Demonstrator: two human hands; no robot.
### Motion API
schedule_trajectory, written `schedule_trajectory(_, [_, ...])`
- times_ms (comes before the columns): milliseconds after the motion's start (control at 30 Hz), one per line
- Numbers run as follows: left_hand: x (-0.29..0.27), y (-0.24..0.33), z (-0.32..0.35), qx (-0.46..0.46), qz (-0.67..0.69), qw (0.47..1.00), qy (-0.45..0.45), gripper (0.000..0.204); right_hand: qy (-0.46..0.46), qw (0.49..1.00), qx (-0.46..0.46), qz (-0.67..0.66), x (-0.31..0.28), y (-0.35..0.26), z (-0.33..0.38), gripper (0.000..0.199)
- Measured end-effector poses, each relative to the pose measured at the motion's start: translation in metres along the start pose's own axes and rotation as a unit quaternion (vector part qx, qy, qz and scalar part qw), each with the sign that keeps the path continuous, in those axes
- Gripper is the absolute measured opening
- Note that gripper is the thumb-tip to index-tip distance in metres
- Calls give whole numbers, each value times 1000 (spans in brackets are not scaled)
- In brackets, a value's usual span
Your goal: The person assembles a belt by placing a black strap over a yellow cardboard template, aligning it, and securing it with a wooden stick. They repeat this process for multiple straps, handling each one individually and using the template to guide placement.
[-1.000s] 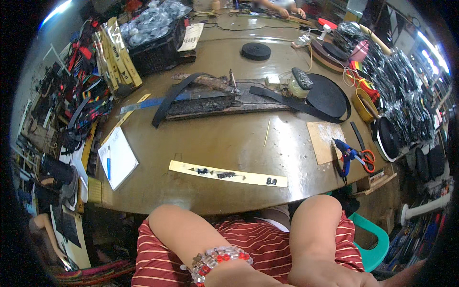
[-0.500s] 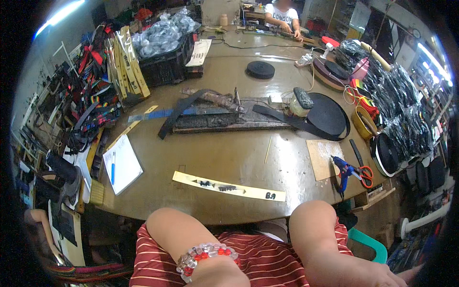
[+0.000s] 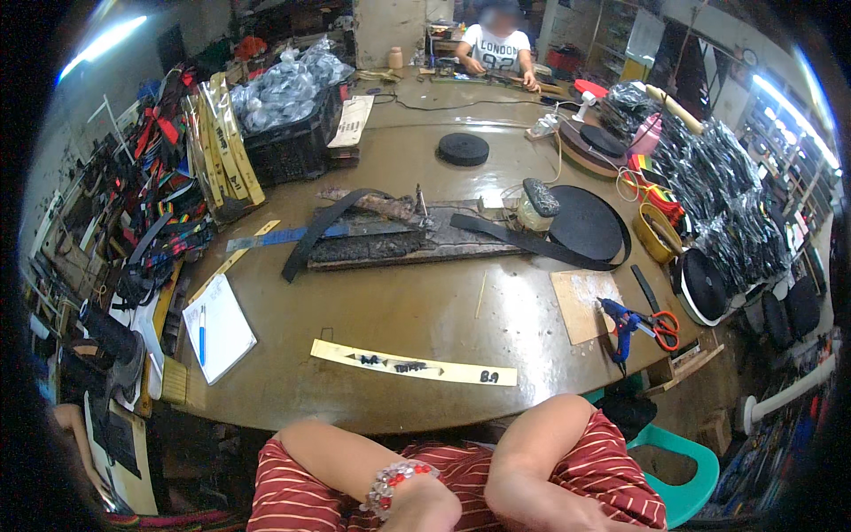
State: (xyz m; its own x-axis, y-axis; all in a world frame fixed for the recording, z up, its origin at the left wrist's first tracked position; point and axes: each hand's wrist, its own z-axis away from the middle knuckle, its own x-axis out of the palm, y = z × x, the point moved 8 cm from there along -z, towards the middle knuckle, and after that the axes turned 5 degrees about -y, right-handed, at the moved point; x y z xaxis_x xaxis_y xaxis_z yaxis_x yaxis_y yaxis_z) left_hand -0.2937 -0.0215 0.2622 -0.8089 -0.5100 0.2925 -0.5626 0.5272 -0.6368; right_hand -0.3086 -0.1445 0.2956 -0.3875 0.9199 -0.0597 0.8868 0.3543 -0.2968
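Note:
My left hand (image 3: 427, 512) is drawn in near the bottom edge, a clear and red bead bracelet (image 3: 396, 487) on its wrist. My right hand (image 3: 554, 512) is low in the picture too, bent toward the right. The lower edge cuts off the fingers of both, so what they hold, if anything, is hidden. Both hands are over red striped clothing (image 3: 612, 461). In front of them on the table lies a pale yellow strip (image 3: 412, 364) with dark markings, apart from either hand. Left of it is a white notepad (image 3: 229, 324) with a blue pen (image 3: 202, 337).
A dark board (image 3: 381, 251) carries black webbing from a large roll (image 3: 589, 226). A blue glue gun (image 3: 623, 332) and orange-handled scissors (image 3: 665, 330) lie at right. A black crate (image 3: 288, 146) of plastic bags stands far left. Across the table (image 3: 399, 301), another person (image 3: 498, 51) works.
My view has shifted, so the tabletop sits slightly lower and further left. My right hand has drawn inward from the lower right, and its fingers have left the picture.

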Motion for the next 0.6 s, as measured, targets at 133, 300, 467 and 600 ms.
schedule_trajectory(133, [6, 5, 62, -129, -1, 882, -454, 36, 31, 905, 299, 301, -84, 75, 96, 37])
schedule_trajectory(300, [-100, -60, 163, -392, -228, 671, -587, 31, -156, 608, 492, 603, -203, 131, 187, 37])
schedule_trajectory(467, [-209, -75, 226, -710, -231, 501, -437, 19, -340, 557, 348, 674, -238, 146, 205, 24])
schedule_trajectory(600, [-177, -73, 230, -678, -166, 499, -513, 19, -491, 544, 303, 609, -241, 164, 216, 12])
